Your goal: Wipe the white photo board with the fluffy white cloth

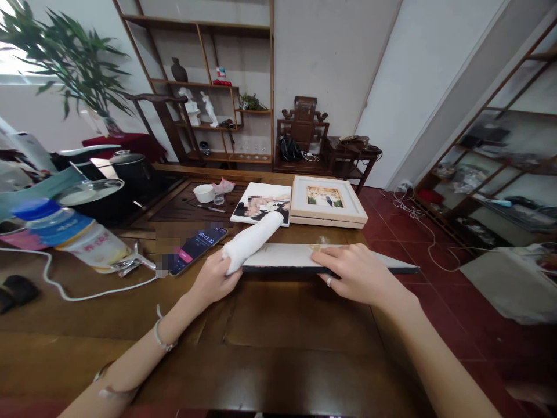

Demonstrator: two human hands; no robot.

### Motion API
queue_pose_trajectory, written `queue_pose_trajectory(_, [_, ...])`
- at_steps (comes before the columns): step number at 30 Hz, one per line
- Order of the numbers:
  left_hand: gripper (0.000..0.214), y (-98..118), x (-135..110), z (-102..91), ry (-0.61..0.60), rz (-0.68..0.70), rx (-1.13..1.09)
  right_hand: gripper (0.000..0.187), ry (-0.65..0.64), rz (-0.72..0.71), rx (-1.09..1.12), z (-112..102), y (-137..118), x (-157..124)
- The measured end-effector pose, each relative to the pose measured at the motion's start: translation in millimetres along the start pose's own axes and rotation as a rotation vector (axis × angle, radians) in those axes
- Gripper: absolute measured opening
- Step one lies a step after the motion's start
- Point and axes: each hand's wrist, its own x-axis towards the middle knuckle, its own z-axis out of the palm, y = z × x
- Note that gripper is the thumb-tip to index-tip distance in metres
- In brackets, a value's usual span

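My left hand [214, 280] is closed around a rolled white cloth [255, 237], whose free end points up and away over the table. My right hand [354, 271] lies with fingers spread on a flat white board with a dark edge [289, 258], which rests on the wooden table [278, 325] and sticks out past its right edge. The cloth's lower end touches the board's left end.
Behind the board lie an unframed photo print [263, 203] and a white-framed photo on a stack [327, 200]. A phone [199, 242] lies left of my left hand. Pots, a packet, a white cable and a small bowl crowd the left side. Red tile floor lies to the right.
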Motion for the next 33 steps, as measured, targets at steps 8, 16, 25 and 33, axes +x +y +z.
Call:
queue_pose_trajectory(8, [0.021,-1,0,-1.6,0.0,0.014,-0.011,0.018,0.006,0.004,0.005,2,0,-1])
queue_pose_trajectory(16, [0.023,-2,-2,-1.0,-0.004,0.021,0.0,0.016,0.003,0.007,0.011,2,0,-2])
queue_pose_trajectory(25, [0.019,-10,-12,1.8,0.02,-0.037,0.09,0.021,0.01,-0.022,-0.041,2,-2,-1])
queue_pose_trajectory(33, [0.017,-9,-12,1.5,-0.032,-0.082,0.151,0.023,0.151,0.004,0.196,-36,16,-6])
